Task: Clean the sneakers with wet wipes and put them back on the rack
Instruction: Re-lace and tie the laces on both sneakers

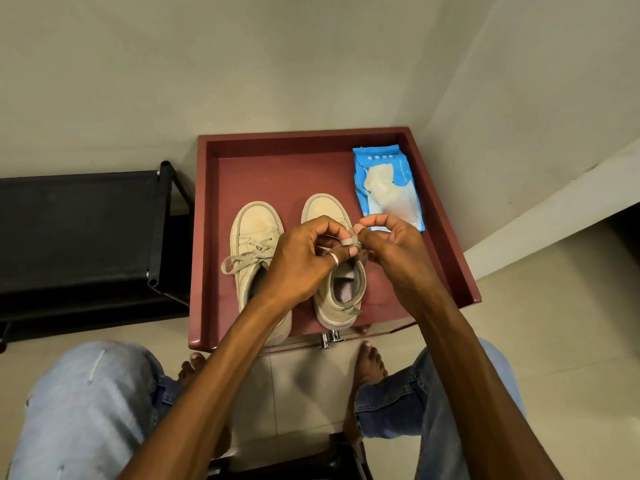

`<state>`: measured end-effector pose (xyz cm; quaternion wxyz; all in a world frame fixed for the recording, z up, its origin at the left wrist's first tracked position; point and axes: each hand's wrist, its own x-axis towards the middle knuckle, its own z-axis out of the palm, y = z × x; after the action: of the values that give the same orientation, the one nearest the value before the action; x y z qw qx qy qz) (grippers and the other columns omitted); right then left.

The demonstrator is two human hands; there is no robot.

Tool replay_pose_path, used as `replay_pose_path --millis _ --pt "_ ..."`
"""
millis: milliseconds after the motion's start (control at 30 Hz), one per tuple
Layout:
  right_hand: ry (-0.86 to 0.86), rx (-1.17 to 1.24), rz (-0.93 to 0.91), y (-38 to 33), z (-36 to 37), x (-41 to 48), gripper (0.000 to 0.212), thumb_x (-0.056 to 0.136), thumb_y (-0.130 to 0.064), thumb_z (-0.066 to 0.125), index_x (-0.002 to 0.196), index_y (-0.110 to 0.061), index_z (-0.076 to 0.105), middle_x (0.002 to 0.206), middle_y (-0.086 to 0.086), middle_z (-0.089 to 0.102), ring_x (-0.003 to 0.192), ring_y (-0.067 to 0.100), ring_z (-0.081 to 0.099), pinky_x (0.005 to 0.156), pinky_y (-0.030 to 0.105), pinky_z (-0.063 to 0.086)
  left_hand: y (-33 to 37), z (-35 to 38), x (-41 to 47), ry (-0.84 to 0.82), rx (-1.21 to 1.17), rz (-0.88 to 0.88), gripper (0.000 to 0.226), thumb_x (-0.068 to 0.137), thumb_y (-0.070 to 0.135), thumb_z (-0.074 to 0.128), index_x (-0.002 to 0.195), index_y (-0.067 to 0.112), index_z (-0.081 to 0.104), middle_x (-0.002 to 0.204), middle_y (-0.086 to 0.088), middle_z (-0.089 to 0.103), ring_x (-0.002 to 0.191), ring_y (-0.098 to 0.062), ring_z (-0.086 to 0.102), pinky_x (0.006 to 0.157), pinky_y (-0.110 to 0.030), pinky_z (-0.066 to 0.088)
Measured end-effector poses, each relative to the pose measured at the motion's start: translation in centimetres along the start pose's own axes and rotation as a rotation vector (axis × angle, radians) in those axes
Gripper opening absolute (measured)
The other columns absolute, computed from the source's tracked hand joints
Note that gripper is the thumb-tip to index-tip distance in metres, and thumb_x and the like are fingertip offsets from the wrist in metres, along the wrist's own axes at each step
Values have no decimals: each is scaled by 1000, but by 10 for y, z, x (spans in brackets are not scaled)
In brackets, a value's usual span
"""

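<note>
Two beige sneakers stand side by side, toes toward 12 o'clock, on the dark red table (207,237). The first sneaker (254,230) sits at 9 o'clock of the table centre, its laces tied in a bow. The second sneaker (341,299) sits at the centre, just beside the first and not touching it. Both hands work above the second sneaker's tongue. The left hand (301,261), with a ring on one finger, has its fingers curled and the lace (350,241) looped round a fingertip. The right hand (391,251) pinches the same lace between thumb and forefinger, touching the left hand's fingertips. The blue wet wipes pack (388,188) lies flat at 2 o'clock on the table, white wipe showing at its opening. The black shoe rack (79,230) stands at 9 o'clock, just beside the table.
</note>
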<state>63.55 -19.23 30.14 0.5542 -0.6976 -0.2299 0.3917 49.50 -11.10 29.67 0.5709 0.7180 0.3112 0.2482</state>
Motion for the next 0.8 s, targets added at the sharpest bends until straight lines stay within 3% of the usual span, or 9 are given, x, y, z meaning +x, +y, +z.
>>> replay_pose_path --millis 133,233,367,533,633,800 --pt "52 -55 -12 2 2 1 15 93 -14 67 108 -11 64 79 8 74 71 20 67 73 38 57 1 -3 1 -32 48 33 16 82 8 80 89 8 67 91 -1 68 82 -16 67 76 -32 56" --pt "38 -43 -17 1 3 0 18 94 -15 67 110 -9 63 79 3 75 71 14 70 71 31 58 2 -3 0 -3 16 -6 13 84 9 79 88 10 67 81 5 69 75 -10 67 74 -29 55" --pt "27 -2 8 1 2 0 15 96 -14 63 110 -9 62 88 5 77 77 14 71 75 33 58 1 -1 0 28 -115 -124 12 86 12 77 87 16 66 69 11 69 71 -6 68 66 -21 51" --pt "-33 -18 -86 -4 0 -5 22 91 -7 64 111 -15 57 78 -5 74 74 6 69 73 29 56 6 1 1 135 -226 -215 13 87 12 76 87 18 64 84 -3 76 77 -13 73 61 -17 52" --pt "-131 -163 -233 -2 -2 -8 36 85 -11 71 118 -16 58 90 3 72 85 14 70 80 28 58 7 1 2 155 -252 -237 12 86 10 77 90 13 66 87 -5 75 84 -16 74 71 -19 57" --pt "-118 -562 -455 8 -3 -3 43 88 -15 74 130 -21 63 108 -5 65 96 2 59 84 11 49 8 1 3 127 -251 -243 12 86 6 76 89 14 67 80 4 73 74 -3 70 70 -16 55"
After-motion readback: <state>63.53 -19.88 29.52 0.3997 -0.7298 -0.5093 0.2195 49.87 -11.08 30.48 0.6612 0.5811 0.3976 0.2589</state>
